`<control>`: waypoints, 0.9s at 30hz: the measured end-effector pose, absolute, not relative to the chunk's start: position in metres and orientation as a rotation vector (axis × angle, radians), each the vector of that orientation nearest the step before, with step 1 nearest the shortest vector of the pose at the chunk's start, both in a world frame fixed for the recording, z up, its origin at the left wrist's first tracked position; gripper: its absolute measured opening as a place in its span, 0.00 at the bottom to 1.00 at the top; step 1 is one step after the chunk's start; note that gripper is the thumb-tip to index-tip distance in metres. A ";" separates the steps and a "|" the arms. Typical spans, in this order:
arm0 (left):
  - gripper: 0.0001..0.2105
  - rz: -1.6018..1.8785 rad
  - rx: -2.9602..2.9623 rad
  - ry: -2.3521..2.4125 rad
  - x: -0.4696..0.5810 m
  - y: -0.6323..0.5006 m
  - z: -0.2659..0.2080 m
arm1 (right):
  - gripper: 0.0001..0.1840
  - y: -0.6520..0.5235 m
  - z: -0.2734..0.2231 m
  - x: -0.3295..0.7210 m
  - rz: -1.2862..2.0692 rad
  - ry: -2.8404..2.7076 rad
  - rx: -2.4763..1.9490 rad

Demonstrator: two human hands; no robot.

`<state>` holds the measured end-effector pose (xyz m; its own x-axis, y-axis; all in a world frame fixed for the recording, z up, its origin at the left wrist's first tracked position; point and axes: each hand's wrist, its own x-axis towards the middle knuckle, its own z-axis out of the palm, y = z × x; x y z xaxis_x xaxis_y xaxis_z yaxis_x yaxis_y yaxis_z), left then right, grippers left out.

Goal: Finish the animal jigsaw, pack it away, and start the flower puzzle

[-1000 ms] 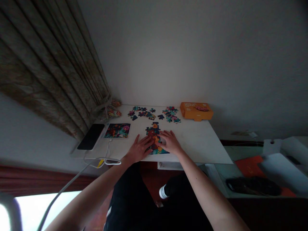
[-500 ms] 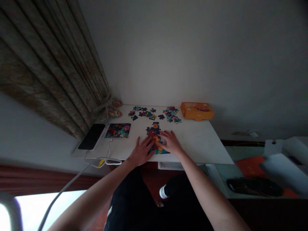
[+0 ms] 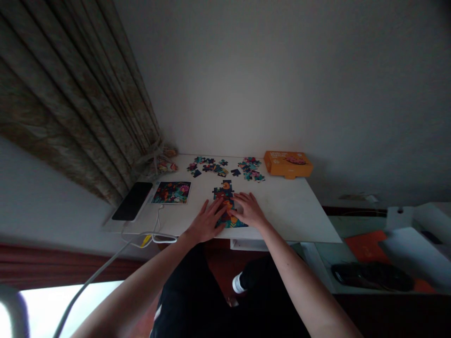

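Note:
A partly joined jigsaw puzzle (image 3: 226, 193) lies near the front edge of the white table, dark blue with orange and brown figures. My left hand (image 3: 206, 220) rests on its left side, fingers stretched out flat over the pieces. My right hand (image 3: 249, 210) touches its right side, thumb and fingers apart and curved around the edge. Both hands cover part of the puzzle, and I see no loose piece in either. Beyond it lie loose puzzle pieces (image 3: 209, 167) at the back left, more pieces (image 3: 251, 168) at the back right, and a single dark piece (image 3: 236, 172) between them.
A colourful picture card (image 3: 171, 192) and a black phone (image 3: 133, 201) lie to the left, beside a white cable (image 3: 158, 223). An orange box (image 3: 289, 164) stands at the back right. A lower glass surface at right holds an open white box (image 3: 408, 239) and a black object (image 3: 371, 275).
Both hands stay on the puzzle with only slight finger movement. The whole view has shifted a little; the pieces, card and box look unmoved on the table.

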<state>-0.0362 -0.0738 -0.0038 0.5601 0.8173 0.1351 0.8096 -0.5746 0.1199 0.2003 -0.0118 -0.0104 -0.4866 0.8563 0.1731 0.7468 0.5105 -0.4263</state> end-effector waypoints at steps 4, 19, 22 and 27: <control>0.27 0.222 2.770 1.368 -0.035 -0.075 -0.005 | 0.27 -0.012 -0.011 0.200 0.411 -2.405 -1.325; 0.27 0.242 2.712 1.407 -0.035 -0.077 -0.003 | 0.27 -0.011 -0.013 0.196 0.290 -2.462 -1.403; 0.27 0.225 2.702 1.395 -0.034 -0.078 0.000 | 0.27 -0.011 -0.012 0.194 0.266 -2.460 -1.424; 0.28 0.197 2.676 1.421 -0.031 -0.079 0.003 | 0.28 -0.013 -0.010 0.193 0.247 -2.478 -1.423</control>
